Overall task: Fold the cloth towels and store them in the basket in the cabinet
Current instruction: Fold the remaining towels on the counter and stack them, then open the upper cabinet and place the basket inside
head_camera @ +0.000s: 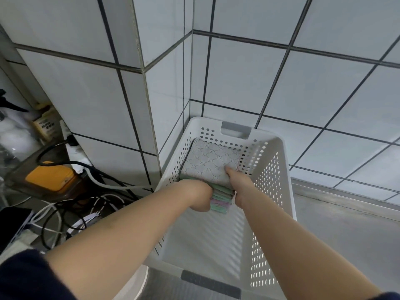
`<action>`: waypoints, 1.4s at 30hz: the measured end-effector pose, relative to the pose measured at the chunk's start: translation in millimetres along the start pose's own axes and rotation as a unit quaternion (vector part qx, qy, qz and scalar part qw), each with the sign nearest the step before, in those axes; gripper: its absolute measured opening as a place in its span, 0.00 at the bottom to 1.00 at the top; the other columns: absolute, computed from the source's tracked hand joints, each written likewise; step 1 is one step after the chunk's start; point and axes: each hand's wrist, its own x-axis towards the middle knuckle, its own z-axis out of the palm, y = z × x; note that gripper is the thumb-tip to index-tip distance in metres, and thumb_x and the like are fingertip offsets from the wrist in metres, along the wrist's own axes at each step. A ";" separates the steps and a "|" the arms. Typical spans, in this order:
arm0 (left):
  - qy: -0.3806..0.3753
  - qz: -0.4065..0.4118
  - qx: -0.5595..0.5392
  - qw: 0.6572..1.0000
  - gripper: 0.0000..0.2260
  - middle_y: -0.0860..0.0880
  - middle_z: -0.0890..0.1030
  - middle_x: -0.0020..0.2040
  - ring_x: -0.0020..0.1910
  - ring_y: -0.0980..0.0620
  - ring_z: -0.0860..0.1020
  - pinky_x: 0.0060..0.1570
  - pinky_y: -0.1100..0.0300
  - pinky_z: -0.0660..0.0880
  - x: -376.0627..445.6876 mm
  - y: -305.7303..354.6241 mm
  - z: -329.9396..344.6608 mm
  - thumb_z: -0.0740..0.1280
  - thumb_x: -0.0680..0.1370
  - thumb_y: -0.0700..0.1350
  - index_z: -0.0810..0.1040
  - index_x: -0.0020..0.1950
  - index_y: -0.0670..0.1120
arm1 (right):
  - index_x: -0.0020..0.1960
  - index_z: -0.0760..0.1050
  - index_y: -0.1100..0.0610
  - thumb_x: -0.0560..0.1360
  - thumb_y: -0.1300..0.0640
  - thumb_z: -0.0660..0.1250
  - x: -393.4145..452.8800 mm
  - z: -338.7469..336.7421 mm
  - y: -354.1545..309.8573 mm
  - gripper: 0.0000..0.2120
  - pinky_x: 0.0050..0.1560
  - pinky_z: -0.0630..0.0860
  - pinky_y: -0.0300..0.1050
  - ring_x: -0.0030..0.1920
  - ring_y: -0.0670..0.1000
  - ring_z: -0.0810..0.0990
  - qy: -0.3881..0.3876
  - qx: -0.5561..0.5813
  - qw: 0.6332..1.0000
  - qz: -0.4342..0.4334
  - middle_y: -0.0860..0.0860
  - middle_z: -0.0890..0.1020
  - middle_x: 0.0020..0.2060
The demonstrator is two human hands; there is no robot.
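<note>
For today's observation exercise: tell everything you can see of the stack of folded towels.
The stack of folded towels lies at the far end of the white perforated basket. Its top towel is grey with a scalloped pattern; green and pink edges show beneath. The left hand and right hand grip its near edge.

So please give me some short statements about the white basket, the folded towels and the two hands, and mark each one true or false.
1. The white perforated plastic basket stands in a tiled corner. True.
2. The stack of folded cloth towels lies on the floor. False: inside the basket.
3. The top towel is grey. True.
4. Only one hand holds the stack. False: left hand and right hand both grip it.
</note>
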 end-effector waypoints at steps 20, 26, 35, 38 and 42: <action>0.144 -0.096 0.006 0.985 0.42 0.41 0.37 0.77 0.76 0.43 0.37 0.75 0.48 0.40 7.7 -8.1 32.9 0.61 0.76 0.54 0.35 0.76 0.40 | 0.76 0.33 0.51 0.76 0.49 0.60 -21.4 9.8 36.4 0.41 0.71 0.37 0.64 0.75 0.55 0.32 -0.031 -0.660 0.699 -0.272 0.55 0.34 0.75; 0.203 -0.104 -0.076 0.971 0.33 0.40 0.59 0.75 0.74 0.42 0.59 0.72 0.50 0.58 -5.6 -3.6 12.8 0.64 0.75 0.52 0.56 0.76 0.42 | 0.76 0.47 0.49 0.75 0.56 0.61 -36.2 7.0 16.1 0.35 0.73 0.44 0.62 0.76 0.56 0.41 0.000 -0.580 0.750 -0.319 0.54 0.44 0.77; 0.312 -0.054 -0.360 0.878 0.20 0.53 0.74 0.67 0.64 0.54 0.73 0.65 0.56 0.69 -84.0 12.2 -1.2 0.63 0.78 0.51 0.69 0.70 0.50 | 0.74 0.60 0.53 0.75 0.62 0.62 -90.1 -44.7 -13.8 0.28 0.73 0.55 0.50 0.74 0.54 0.57 0.015 -0.464 0.784 -0.412 0.53 0.60 0.74; 0.335 -0.006 -0.425 0.841 0.18 0.55 0.76 0.63 0.61 0.58 0.74 0.64 0.59 0.69 -106.8 16.6 5.6 0.64 0.78 0.48 0.71 0.68 0.50 | 0.72 0.64 0.53 0.76 0.62 0.63 -116.8 -58.2 -5.2 0.26 0.70 0.59 0.43 0.72 0.51 0.62 0.030 -0.425 0.806 -0.411 0.50 0.65 0.72; 0.314 0.046 -0.419 0.851 0.17 0.56 0.77 0.60 0.59 0.58 0.74 0.63 0.57 0.70 -124.2 10.7 5.3 0.64 0.79 0.47 0.72 0.67 0.49 | 0.69 0.67 0.52 0.76 0.62 0.64 -156.3 -67.8 8.3 0.23 0.63 0.62 0.38 0.67 0.49 0.69 0.067 -0.361 0.839 -0.401 0.48 0.70 0.69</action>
